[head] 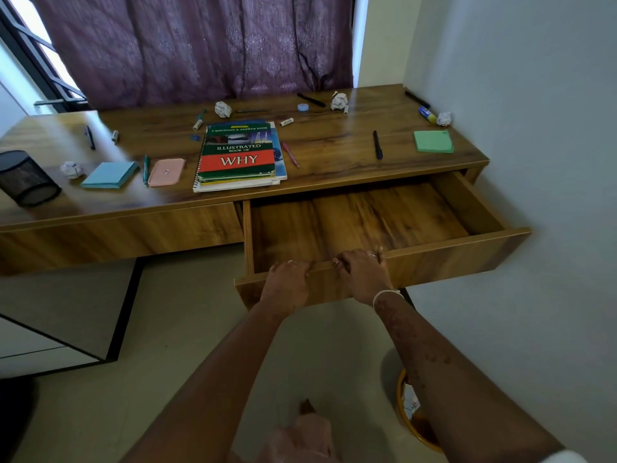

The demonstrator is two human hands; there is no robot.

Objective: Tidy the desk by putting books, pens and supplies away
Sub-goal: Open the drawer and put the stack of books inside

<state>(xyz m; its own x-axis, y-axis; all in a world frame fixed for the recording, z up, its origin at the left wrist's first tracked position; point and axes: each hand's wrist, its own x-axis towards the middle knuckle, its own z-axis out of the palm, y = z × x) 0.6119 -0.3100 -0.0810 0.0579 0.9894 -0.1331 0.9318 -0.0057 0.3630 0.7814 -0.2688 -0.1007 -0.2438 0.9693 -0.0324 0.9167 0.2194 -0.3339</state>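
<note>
Both forearms reach down to the drawer (367, 225), where the fingers (302, 266) of the left hand (288, 279) and those of the right hand (362, 272) curl closed over its front edge, holding nothing else. That drawer stands pulled well out and looks bare inside, so I judge the tidying hardly begun. On the desk (334, 145) everything waits: the stack of books (238, 155) at the middle, a black pen (377, 144) and green sticky pad (433, 141) to the right, a blue pad (110, 174) and pink case (166, 172) to the left, crumpled paper balls (223, 109) scattered about.
</note>
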